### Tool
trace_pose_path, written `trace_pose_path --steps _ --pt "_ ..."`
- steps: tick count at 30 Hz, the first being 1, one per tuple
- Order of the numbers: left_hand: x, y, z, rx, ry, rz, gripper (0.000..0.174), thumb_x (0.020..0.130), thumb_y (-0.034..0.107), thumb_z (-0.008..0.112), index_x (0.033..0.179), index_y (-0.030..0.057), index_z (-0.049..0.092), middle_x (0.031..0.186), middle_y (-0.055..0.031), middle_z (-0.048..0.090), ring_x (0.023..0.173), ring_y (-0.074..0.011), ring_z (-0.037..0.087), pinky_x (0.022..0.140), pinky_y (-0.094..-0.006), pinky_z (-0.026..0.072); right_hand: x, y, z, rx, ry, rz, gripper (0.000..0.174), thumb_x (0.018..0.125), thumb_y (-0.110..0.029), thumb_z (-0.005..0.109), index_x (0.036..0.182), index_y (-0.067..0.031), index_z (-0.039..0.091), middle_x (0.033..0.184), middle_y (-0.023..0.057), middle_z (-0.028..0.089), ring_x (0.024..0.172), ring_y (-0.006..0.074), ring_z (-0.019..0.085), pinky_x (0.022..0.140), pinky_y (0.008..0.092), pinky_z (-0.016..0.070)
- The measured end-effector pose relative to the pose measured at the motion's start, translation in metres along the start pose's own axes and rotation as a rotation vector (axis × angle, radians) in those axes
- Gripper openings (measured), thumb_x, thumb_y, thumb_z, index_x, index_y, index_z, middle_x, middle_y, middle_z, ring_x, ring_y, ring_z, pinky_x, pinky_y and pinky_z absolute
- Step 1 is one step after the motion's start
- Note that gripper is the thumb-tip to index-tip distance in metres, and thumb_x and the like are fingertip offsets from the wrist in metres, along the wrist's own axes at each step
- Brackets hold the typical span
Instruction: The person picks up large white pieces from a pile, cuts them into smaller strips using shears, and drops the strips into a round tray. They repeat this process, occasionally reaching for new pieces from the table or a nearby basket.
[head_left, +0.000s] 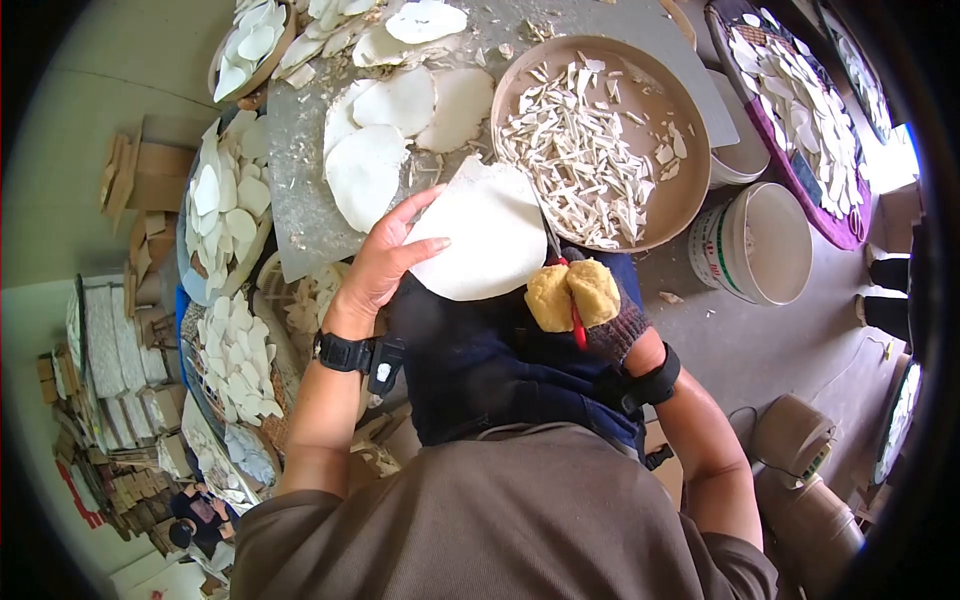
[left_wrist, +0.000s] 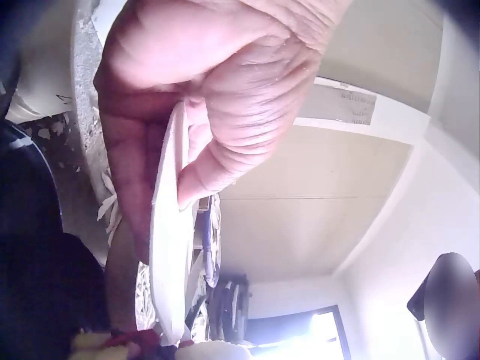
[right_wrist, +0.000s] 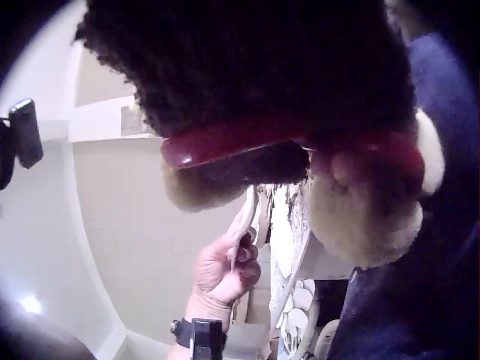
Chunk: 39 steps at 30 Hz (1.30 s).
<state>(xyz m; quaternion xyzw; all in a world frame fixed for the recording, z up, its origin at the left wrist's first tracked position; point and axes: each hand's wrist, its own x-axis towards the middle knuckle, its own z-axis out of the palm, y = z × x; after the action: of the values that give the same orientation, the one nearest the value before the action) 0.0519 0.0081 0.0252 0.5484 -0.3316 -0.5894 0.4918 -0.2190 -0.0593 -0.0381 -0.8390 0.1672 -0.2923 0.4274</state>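
A thin, flat white slice [head_left: 480,235] with an uneven outline is pinched between the thumb and fingers of my bare left hand [head_left: 385,255]. In the left wrist view the slice [left_wrist: 169,232] shows edge-on, thumb on one face. My right hand [head_left: 625,335], in a dark knitted glove, grips red-handled shears [head_left: 579,328] with thick yellow padding [head_left: 548,298] around the handles. Their dark blade lies right at the slice's right edge. The right wrist view shows the red handle [right_wrist: 225,142] under the glove; the blades are hidden there.
A round tray [head_left: 690,205] of white cut strips lies ahead on the grey table [head_left: 300,220]. More slices [head_left: 365,175] lie left of it. A white bucket [head_left: 725,250] stands at right. Baskets heaped with slices [head_left: 235,360] line the left; another slice-filled purple-rimmed basket [head_left: 850,230] is far right.
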Motion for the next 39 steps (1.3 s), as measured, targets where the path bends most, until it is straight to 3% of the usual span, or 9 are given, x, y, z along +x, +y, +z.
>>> trace_pose_path --steps 2,8,14,16,20,23,26,32,39 --pt "0.0 0.001 -0.001 -0.019 -0.021 -0.029 0.062 0.078 -0.002 0.06 0.135 -0.0001 0.037 0.129 -0.0098 0.048 0.118 -0.0167 0.046 0.101 -0.0301 0.0357 0.001 -0.006 -0.003 0.119 -0.05 0.134 0.012 0.088 -0.014 0.051 0.092 -0.0043 0.057 0.089 0.0126 0.062 0.084 0.0313 0.059 0.074 0.0358 0.0477" --pt "0.006 -0.001 -0.006 -0.023 -0.046 -0.011 0.062 0.078 -0.001 0.062 0.135 0.001 0.038 0.128 -0.0094 0.049 0.119 -0.017 0.046 0.102 -0.0304 0.0357 -0.006 -0.008 0.001 0.111 -0.009 0.136 0.015 0.089 -0.017 0.052 0.096 -0.0044 0.057 0.092 0.0105 0.063 0.086 0.0287 0.06 0.075 0.0355 0.0481" --pt "0.007 0.01 -0.006 0.02 -0.138 -0.05 0.062 0.077 -0.001 0.063 0.135 0.0025 0.04 0.126 -0.0088 0.052 0.115 -0.0166 0.049 0.1 -0.0298 0.0372 -0.01 -0.004 0.012 0.849 0.087 0.52 0.02 0.09 -0.018 0.054 0.103 -0.0037 0.053 0.095 0.0096 0.063 0.088 0.0259 0.061 0.079 0.0336 0.048" --pt "0.007 0.013 -0.006 0.006 -0.191 -0.099 0.061 0.077 -0.001 0.063 0.134 0.0026 0.041 0.125 -0.0087 0.052 0.113 -0.0165 0.051 0.099 -0.0292 0.0384 -0.009 -0.001 0.006 0.58 -0.014 0.407 0.02 0.089 -0.018 0.055 0.102 -0.0037 0.053 0.096 0.0106 0.063 0.089 0.0274 0.06 0.079 0.0333 0.0477" --pt "0.008 0.002 -0.009 -0.049 0.084 0.012 0.065 0.077 -0.001 0.064 0.136 0.0015 0.036 0.119 -0.0092 0.056 0.107 -0.0179 0.055 0.095 -0.0299 0.0424 -0.012 0.004 0.002 0.225 -0.045 0.153 0.022 0.086 -0.018 0.058 0.101 -0.0035 0.053 0.097 0.012 0.062 0.092 0.0304 0.059 0.08 0.0346 0.0479" --pt "0.009 -0.019 -0.002 -0.173 0.43 0.172 0.071 0.078 -0.003 0.064 0.137 -0.0002 0.027 0.117 -0.0105 0.055 0.107 -0.0187 0.054 0.094 -0.0311 0.0441 -0.02 0.005 0.01 0.382 -0.052 0.3 0.025 0.081 -0.019 0.063 0.099 -0.0045 0.054 0.097 0.0128 0.061 0.092 0.0321 0.059 0.08 0.0366 0.048" --pt "0.002 -0.029 0.021 -0.103 0.419 0.373 0.07 0.078 -0.003 0.063 0.138 -0.0002 0.026 0.127 -0.0123 0.047 0.114 -0.0194 0.049 0.098 -0.032 0.0407 -0.018 0.001 0.009 0.469 -0.034 0.361 0.028 0.077 -0.019 0.065 0.099 -0.0057 0.055 0.098 0.013 0.061 0.091 0.0326 0.058 0.08 0.0379 0.0478" --pt "0.007 -0.019 0.01 -0.072 0.325 0.285 0.067 0.079 -0.004 0.06 0.137 -0.0006 0.027 0.129 -0.0128 0.044 0.117 -0.0191 0.046 0.1 -0.0324 0.0386 -0.014 -0.004 -0.002 0.158 -0.082 0.218 0.027 0.078 -0.02 0.065 0.1 -0.0057 0.056 0.094 0.0133 0.061 0.089 0.0331 0.059 0.079 0.0383 0.0485" --pt "0.002 -0.013 -0.011 -0.022 0.204 0.25 0.033 0.082 -0.003 0.06 0.115 -0.0014 0.057 0.128 -0.0099 0.05 0.114 -0.0171 0.051 0.097 -0.0314 0.0407 -0.023 0.012 0.011 1.117 0.014 0.509 0.022 0.09 -0.019 0.055 0.103 -0.0011 0.058 0.105 0.0093 0.063 0.096 0.0175 0.061 0.085 0.0324 0.0485"
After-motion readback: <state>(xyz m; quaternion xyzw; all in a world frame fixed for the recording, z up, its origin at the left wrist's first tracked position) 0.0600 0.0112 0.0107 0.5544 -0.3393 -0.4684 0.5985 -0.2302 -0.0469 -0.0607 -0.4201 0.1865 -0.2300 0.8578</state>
